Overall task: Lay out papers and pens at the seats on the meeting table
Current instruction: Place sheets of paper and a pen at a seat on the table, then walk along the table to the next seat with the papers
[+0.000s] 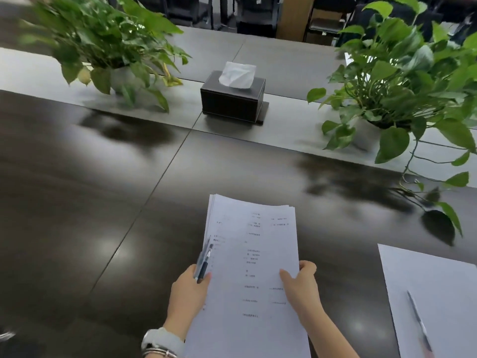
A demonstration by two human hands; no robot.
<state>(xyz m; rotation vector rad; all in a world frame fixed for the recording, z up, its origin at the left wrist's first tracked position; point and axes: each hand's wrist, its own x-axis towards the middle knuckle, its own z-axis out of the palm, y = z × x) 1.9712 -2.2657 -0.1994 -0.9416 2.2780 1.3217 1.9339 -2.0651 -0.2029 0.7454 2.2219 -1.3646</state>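
Dark meeting table [103,202], left hand [189,290] gripping pens [204,262], right hand [300,282] pinching paper stack [253,254]

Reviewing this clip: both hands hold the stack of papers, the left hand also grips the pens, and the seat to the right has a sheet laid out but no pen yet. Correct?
Not quite. In the head view the sheet on the right already has a pen lying on it. The rest stands: the left hand and the right hand hold the stack of papers, and the left also grips the pens.
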